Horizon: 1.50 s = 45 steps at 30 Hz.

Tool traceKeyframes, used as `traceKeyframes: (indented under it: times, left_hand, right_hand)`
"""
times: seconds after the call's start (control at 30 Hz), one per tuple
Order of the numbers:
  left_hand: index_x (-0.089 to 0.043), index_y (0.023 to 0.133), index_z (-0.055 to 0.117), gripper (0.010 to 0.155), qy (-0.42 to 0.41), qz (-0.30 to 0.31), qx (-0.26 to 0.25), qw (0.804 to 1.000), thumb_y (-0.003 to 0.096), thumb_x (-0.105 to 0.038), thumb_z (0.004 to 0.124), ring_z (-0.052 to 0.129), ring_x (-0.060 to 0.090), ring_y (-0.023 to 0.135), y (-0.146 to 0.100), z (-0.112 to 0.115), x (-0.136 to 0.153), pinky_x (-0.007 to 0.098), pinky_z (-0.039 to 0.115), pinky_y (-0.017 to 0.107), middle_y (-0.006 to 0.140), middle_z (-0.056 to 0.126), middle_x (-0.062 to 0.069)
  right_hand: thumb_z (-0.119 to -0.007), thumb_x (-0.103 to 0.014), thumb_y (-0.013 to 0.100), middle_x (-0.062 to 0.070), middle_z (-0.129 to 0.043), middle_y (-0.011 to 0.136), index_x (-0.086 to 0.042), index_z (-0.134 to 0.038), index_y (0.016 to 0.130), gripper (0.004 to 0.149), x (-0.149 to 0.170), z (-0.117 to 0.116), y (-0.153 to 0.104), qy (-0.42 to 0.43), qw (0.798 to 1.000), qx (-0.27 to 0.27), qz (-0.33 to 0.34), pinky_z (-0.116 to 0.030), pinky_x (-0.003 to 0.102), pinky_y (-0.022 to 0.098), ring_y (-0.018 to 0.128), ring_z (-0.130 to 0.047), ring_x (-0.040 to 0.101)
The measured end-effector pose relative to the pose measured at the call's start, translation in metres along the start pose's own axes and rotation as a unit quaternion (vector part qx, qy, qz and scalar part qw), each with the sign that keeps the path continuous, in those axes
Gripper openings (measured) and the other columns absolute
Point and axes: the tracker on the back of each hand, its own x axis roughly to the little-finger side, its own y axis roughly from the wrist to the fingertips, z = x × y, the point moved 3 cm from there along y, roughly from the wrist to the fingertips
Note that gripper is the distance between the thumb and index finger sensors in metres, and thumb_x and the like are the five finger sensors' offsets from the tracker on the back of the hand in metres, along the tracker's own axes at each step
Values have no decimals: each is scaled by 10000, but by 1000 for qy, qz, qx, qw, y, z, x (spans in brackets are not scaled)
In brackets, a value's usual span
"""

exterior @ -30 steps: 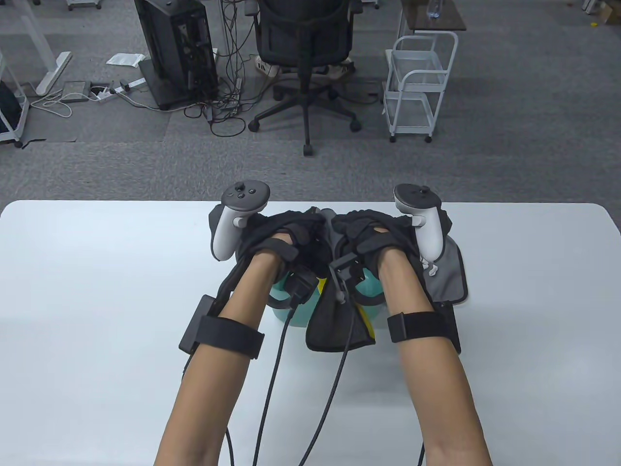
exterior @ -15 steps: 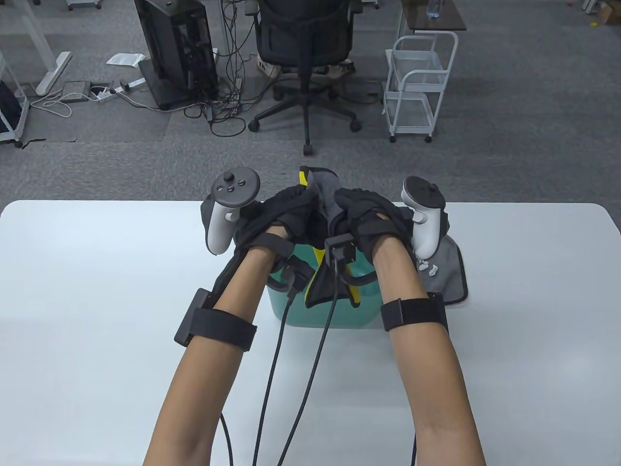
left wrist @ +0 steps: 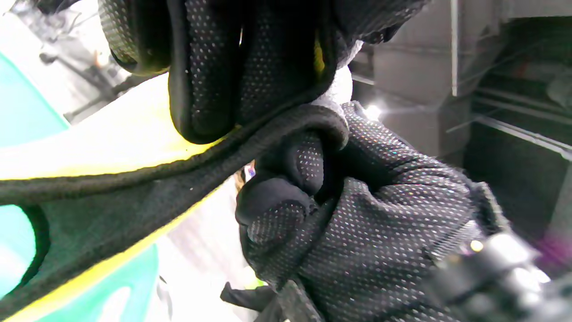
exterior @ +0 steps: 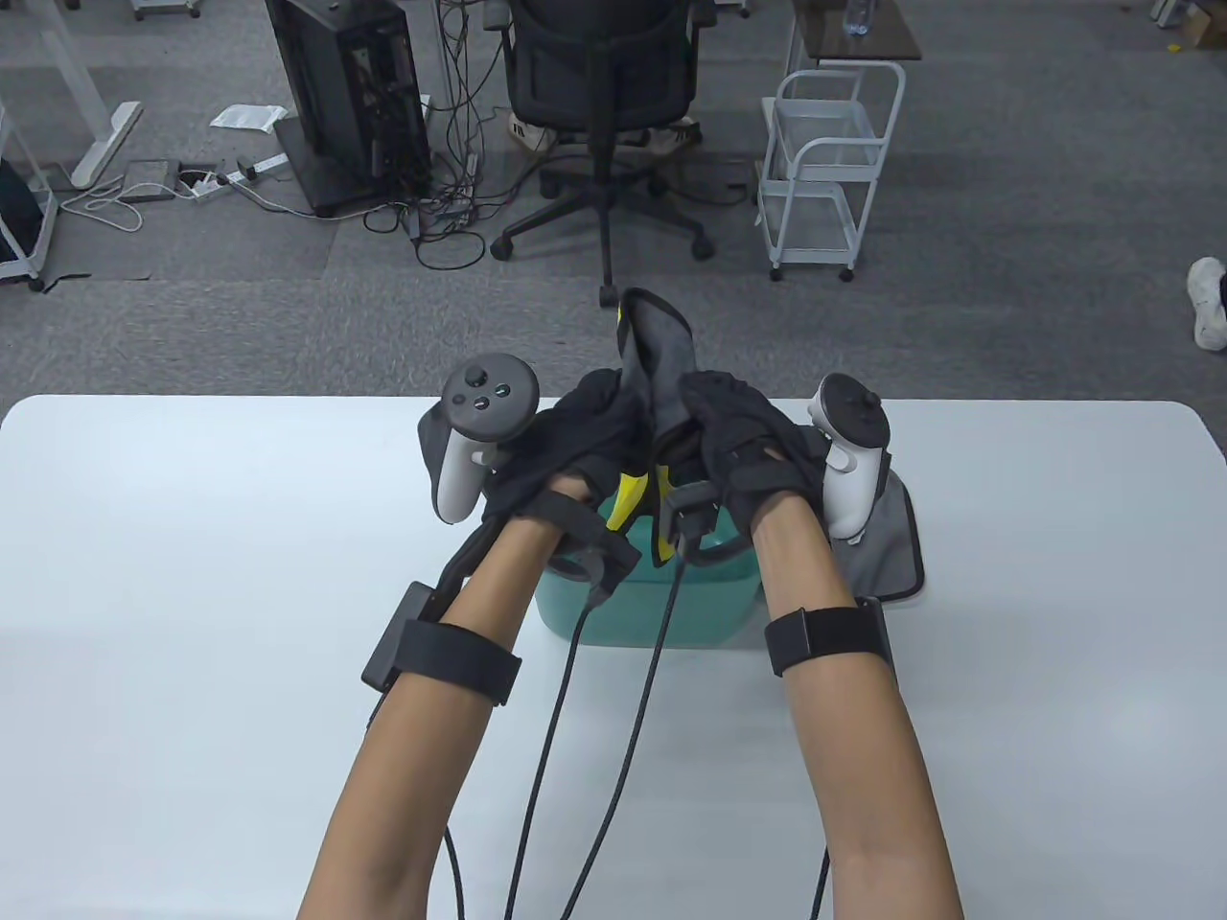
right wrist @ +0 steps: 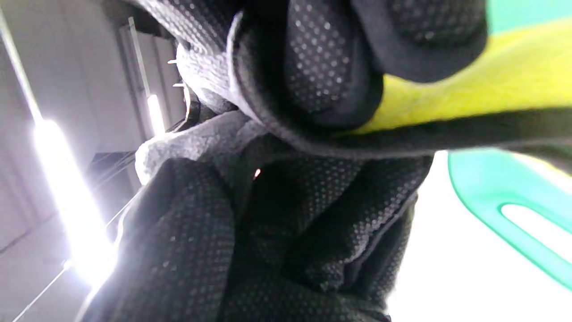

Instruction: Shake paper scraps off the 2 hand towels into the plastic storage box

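Both hands hold one grey-and-yellow hand towel (exterior: 659, 355) bunched up over the teal plastic storage box (exterior: 644, 609). My left hand (exterior: 594, 422) grips its left part, my right hand (exterior: 733, 426) its right part, knuckles close together. The towel's top sticks up above the fists, and its yellow underside (exterior: 628, 494) hangs toward the box. In the left wrist view, fingers (left wrist: 210, 76) pinch the black-edged towel (left wrist: 111, 174). In the right wrist view, fingers (right wrist: 330, 67) clamp the towel's hem (right wrist: 447, 129). A second grey towel (exterior: 891, 546) lies flat on the table right of the box, mostly hidden by my right arm.
The white table (exterior: 192, 594) spreads wide on both sides of the box. Beyond its far edge are an office chair (exterior: 604, 105), a white wire cart (exterior: 829, 168) and a computer tower (exterior: 350, 96) with cables. A shoe (exterior: 1210, 302) shows at the right edge.
Both hands have lifted and drawn together with the towel; its long hanging tail over the box's near side has been pulled up, and the top now sticks higher above the fists.
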Motion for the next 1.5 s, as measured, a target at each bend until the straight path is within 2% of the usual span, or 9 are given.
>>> traceKeyframes:
  times: [0.3,0.47,0.87,1.0,1.1,1.2,1.37,1.43,1.5]
  left_hand:
    - [-120,928,638,461,-28,25,0,999,536,-362,661,1014,446,630,-2,37,49,584,746,597,741,909,95]
    - [-153,942,607,457,53,57,-46,996,545,-377,642,1006,404,686,-13,18,21,563,731,646,785,890,61]
    - [-93,898,649,456,128,-41,-78,988,517,-344,667,1031,433,614,-14,16,66,580,755,587,737,920,115]
    - [-128,931,597,456,69,8,-120,990,541,-360,642,990,415,701,-21,11,60,573,709,656,799,879,76]
    - [-112,916,616,456,131,-15,-103,986,533,-359,648,1015,416,650,-21,11,66,568,749,609,772,896,84]
    - [-128,927,606,456,115,10,-128,985,539,-364,643,1000,410,687,-22,7,61,567,720,648,793,886,72]
    - [-127,927,599,459,154,-3,-151,976,540,-369,636,1002,405,684,-26,2,62,558,732,640,795,883,69]
    - [-121,921,605,459,158,-17,-145,977,536,-368,641,1010,406,667,-27,3,67,558,741,627,786,888,75]
    - [-123,926,597,460,142,-8,-159,977,540,-371,636,1006,404,675,-27,3,65,557,737,634,791,884,71]
  right_hand:
    - [-731,-313,575,147,-942,810,-66,-713,912,419,48,11,-4,-45,997,-20,64,-831,452,380,521,-987,309]
    - [-745,-294,570,167,-929,831,-67,-714,916,415,21,18,-16,-56,988,-10,143,-812,483,399,563,-975,352]
    - [-754,-288,567,173,-904,877,-88,-716,916,405,51,34,-18,-146,982,63,104,-821,472,378,572,-977,368]
    - [-762,-274,565,190,-906,869,-74,-720,912,403,43,37,-25,-36,985,74,150,-817,479,373,566,-976,374]
    - [-750,-297,571,165,-895,893,-100,-711,922,404,49,39,-24,-157,979,69,110,-819,468,393,597,-970,366]
    - [-771,-257,563,210,-897,874,-64,-725,912,402,44,44,-26,-60,984,90,141,-798,495,373,579,-953,398]
    - [-791,-242,559,228,-903,866,-54,-747,905,396,39,46,-29,-116,975,124,143,-787,501,362,579,-933,416]
    - [-768,-285,572,176,-882,916,-107,-724,923,396,41,38,-29,-263,957,72,94,-797,478,401,638,-929,384]
    - [-759,-313,569,142,-906,896,-125,-727,915,396,33,39,-35,-208,958,117,159,-829,430,383,608,-962,330]
